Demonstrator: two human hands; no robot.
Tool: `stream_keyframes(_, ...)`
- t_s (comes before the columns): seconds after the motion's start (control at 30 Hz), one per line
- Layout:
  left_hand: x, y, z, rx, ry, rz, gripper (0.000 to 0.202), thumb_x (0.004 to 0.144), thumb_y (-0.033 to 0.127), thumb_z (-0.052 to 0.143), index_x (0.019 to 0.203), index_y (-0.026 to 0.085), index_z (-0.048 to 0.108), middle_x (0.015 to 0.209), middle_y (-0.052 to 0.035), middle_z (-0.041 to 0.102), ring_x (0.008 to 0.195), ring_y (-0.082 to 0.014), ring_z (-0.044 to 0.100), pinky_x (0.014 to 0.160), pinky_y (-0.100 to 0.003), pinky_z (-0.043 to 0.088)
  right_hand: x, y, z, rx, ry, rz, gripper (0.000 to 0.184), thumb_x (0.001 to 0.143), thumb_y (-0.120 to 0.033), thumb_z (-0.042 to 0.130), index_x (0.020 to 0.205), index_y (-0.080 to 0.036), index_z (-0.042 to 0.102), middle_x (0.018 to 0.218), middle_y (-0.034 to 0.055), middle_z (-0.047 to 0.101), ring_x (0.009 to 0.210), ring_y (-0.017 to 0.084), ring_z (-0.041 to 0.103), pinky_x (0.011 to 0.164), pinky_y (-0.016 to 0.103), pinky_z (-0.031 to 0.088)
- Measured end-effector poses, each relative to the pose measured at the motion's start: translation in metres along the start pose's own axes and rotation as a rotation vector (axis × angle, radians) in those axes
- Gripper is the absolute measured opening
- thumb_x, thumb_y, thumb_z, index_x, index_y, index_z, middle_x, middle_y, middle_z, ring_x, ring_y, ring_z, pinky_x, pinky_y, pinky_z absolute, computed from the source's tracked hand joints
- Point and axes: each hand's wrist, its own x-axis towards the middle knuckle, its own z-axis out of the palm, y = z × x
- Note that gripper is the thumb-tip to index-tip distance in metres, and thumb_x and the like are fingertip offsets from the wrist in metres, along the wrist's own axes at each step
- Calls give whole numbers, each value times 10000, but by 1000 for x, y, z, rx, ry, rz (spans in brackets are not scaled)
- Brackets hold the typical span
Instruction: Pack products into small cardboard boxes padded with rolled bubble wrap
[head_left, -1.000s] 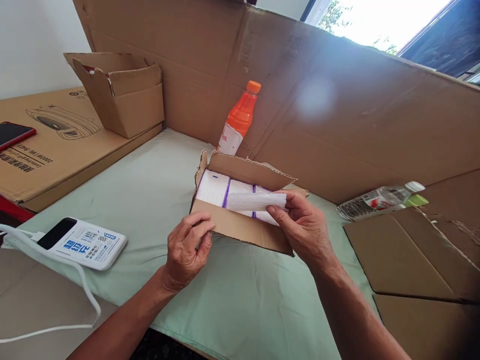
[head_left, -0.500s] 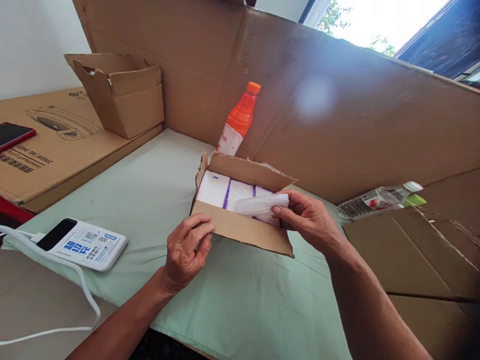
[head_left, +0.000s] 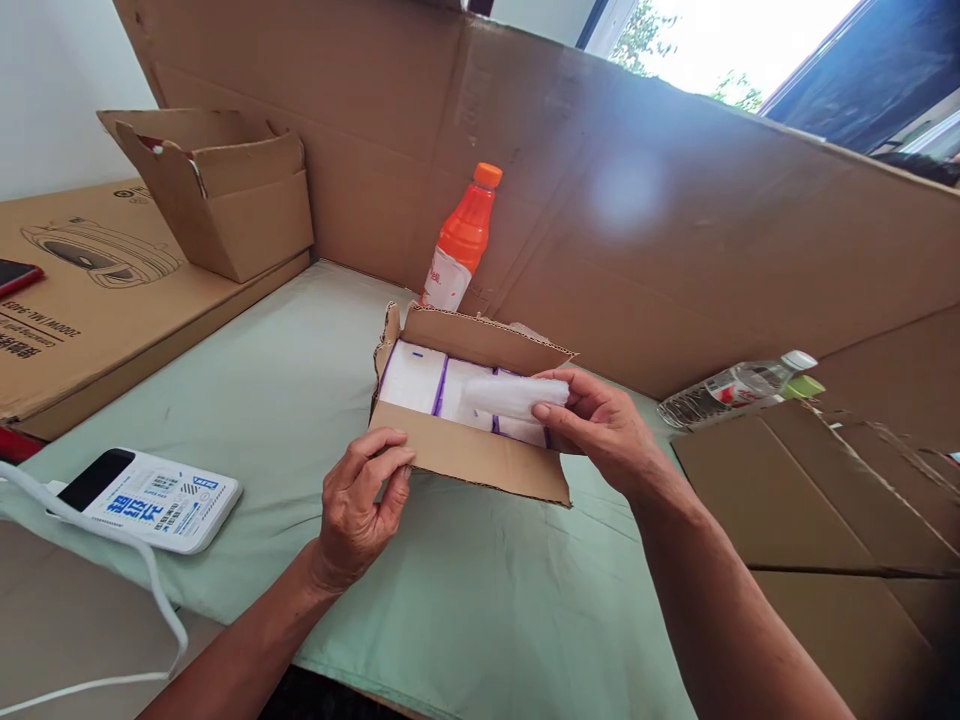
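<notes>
A small cardboard box (head_left: 480,458) lies with its flaps up in the middle of the green cloth, holding white packs (head_left: 411,378) with purple edges side by side. My left hand (head_left: 364,500) pinches the left end of the box's near flap between thumb and fingers. Above the packs, my right hand (head_left: 596,420) grips the right end of a white translucent roll (head_left: 502,394), thumb on the near side. The roll points left and covers part of the middle and right packs. Whether it touches them I cannot tell.
Behind the box stands an orange drink bottle (head_left: 461,240) against a tall cardboard wall (head_left: 360,130). A clear bottle (head_left: 735,390) leans at the right near folded cardboard (head_left: 772,480). On the left are a white power bank (head_left: 150,498) with a cable, an open carton (head_left: 255,210) and a phone (head_left: 16,276).
The roll in my right hand has lifted slightly off toward the far side of the box. My left hand keeps its pinch on the flap. The whole view has shifted a little.
</notes>
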Motion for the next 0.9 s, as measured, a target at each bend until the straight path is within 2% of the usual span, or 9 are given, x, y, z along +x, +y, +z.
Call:
stream_keyframes(0.13,0,0,1,3,11,15,297,897,20,605,1133,201,617,1112,-66,665,1023,-163,683,918,-290,584,5,-1,15,50,29,10,407,766,-488,775,1033,-211,641,857,17,670,711,147,596,596,259,467)
stream_keyframes(0.27,3,1,0,-3,-1,17,294,896,13,603,1123,199,617,1109,-65,662,1019,-162,681,915,-285,582,8,-6,25,-214,-84,-9,301,800,-473,709,904,-192,688,771,18,652,692,158,562,588,263,420)
stream_keyframes(0.37,10,5,-7,14,-27,7,293,899,21,601,1128,202,619,1118,-70,655,1024,-168,679,893,-283,585,7,-6,25,-317,-67,-11,275,809,-459,686,872,-192,694,731,12,638,662,156,543,573,265,391)
stream_keyframes(0.47,21,13,-19,79,15,-24,321,887,26,614,1154,204,627,1198,-96,637,1036,-182,669,852,-296,587,7,-2,22,-181,-3,-5,357,785,-487,709,985,-192,680,805,26,668,705,171,579,607,277,435)
stream_keyframes(0.57,38,19,-27,165,55,38,322,860,35,638,1127,214,646,1208,-95,655,1051,-211,650,890,-360,567,8,3,22,-1,45,-11,481,765,-518,742,1107,-197,634,882,37,681,729,170,597,615,281,459)
stream_keyframes(0.67,62,22,-27,228,23,90,211,866,89,633,1039,205,669,1142,-92,701,1130,-268,627,987,-456,514,7,6,22,-20,38,-32,488,779,-538,734,1115,-199,636,765,1,617,662,150,554,568,264,419)
stream_keyframes(0.73,79,21,-25,190,-103,10,138,898,155,599,1000,197,680,1034,-71,738,1031,-248,669,924,-420,534,5,8,23,-60,32,-48,470,802,-543,709,1111,-196,643,685,-30,540,619,138,512,549,258,389)
stream_keyframes(0.83,103,20,-25,89,-487,-221,164,920,263,566,992,209,703,806,-3,740,718,-171,670,670,-308,526,1,9,24,-31,22,-49,467,823,-532,678,1142,-195,625,649,-57,465,600,131,482,562,262,399)
stream_keyframes(0.9,116,21,-26,121,-650,-301,193,912,295,563,1010,216,710,800,5,736,663,-160,645,614,-296,490,0,8,25,-31,16,-45,447,825,-509,671,1136,-191,624,611,-79,402,570,120,439,553,259,388)
